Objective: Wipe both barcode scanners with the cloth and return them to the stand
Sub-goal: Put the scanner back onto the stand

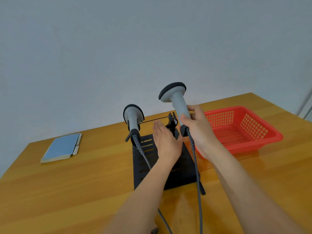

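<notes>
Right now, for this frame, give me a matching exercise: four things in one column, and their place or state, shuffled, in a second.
Things:
1. grey barcode scanner with black-rimmed head
2. second grey barcode scanner
3. red perforated plastic basket
4. blue-covered notebook

States:
A. lying flat, left of the black metal stand
B. held up in the right hand
C. seated on the stand
D. right of the stand

Pairs: 1-B, 2-C, 3-D, 4-A
</notes>
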